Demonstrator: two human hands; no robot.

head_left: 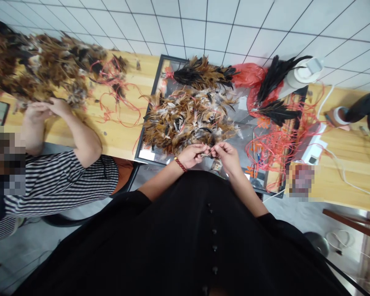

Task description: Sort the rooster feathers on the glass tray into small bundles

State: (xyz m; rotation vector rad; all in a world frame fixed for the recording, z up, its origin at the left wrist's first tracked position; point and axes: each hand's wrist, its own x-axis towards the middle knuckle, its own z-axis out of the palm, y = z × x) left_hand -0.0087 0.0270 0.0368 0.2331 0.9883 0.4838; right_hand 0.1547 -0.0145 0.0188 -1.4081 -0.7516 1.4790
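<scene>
My left hand point(193, 155), with a red bead bracelet at the wrist, is closed in a pinch at the near edge of the feather pile. My right hand point(226, 155) pinches close beside it, and the fingertips of both almost meet. Between them is a small feather point(206, 153), partly hidden by the fingers. Just beyond lies a large heap of brown and white feathers point(185, 121) on a dark-framed glass panel point(245, 133). Red strings point(273, 146) lie tangled to the right. A bundle of black and brown feathers point(203, 75) rests behind the heap.
A co-worker in a striped top point(70, 176) sits at the left, hands at another feather pile point(49, 65). Black feathers point(274, 78) lie on a red plastic bag point(249, 76) near a white cylindrical object point(302, 74). A white power strip point(314, 144) and cables are at the right.
</scene>
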